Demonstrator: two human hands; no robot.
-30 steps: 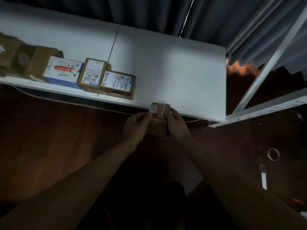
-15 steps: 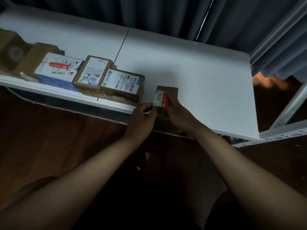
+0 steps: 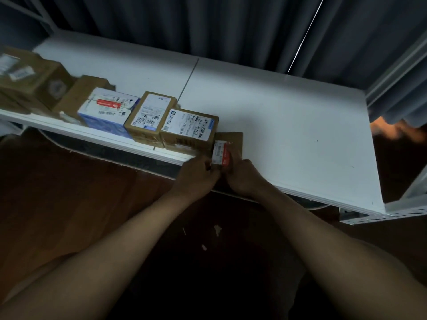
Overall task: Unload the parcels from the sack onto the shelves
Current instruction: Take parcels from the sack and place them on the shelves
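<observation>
A small brown cardboard parcel (image 3: 231, 140) with a red and white label lies on the white shelf (image 3: 288, 125), right beside a row of labelled boxes. My left hand (image 3: 196, 175) grips its near left corner at the shelf's front edge. My right hand (image 3: 243, 175) holds its near right side, fingers curled round it. The nearest box in the row (image 3: 189, 128) touches the parcel's left side. The sack is out of view.
Further left along the shelf stand another brown box (image 3: 150, 116), a blue and white box (image 3: 107, 112) and larger cartons (image 3: 32, 82). Dark curtains (image 3: 231, 26) hang behind. A metal shelf frame (image 3: 392, 212) runs at the right. Wooden floor (image 3: 69, 192) lies below.
Both hands lifted the small parcel from below the shelf edge onto the shelf, then slid it left against the row of boxes.
</observation>
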